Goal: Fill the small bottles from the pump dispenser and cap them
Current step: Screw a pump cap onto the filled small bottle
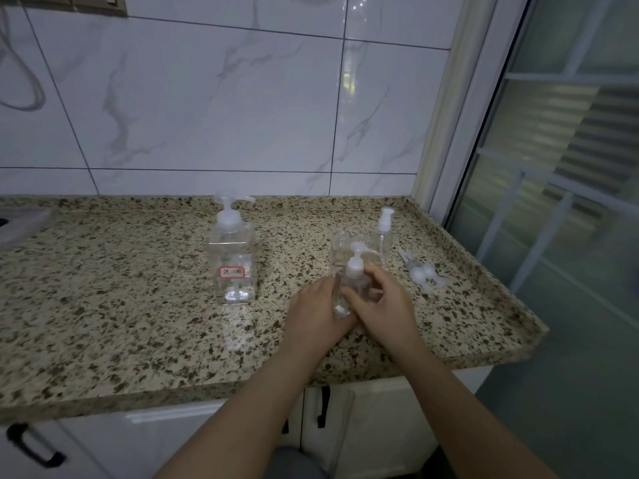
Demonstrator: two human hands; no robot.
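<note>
Both hands meet around one small clear plastic bottle with a white pump top (352, 281) near the middle of the speckled granite countertop (138, 305): the left hand (320, 312) wraps its fingers round the bottle's left side and base, and the right hand (383, 302) curls round its right side, thumb across the front. The two hands touch each other below the bottle, which stands roughly upright, its white pump head rising above the fingers. Whether its base rests on the counter cannot be told, since the hands hide it. Just behind it stands a wide clear open-mouthed bottle (342, 247) without a cap, and behind that to the right, near the counter's back corner, a slim clear bottle with a white pump top (384, 233). To the right of the hands, a few loose white pump caps (423, 273) lie on their sides on the stone. Well to the left of the hands stands the large square clear pump dispenser with a red-bordered label (232, 257), its translucent white pump head pointing right. White marbled wall tiles (207, 98) rise behind the counter, and white cabinet doors with black handles (103, 444) sit below its front edge.
</note>
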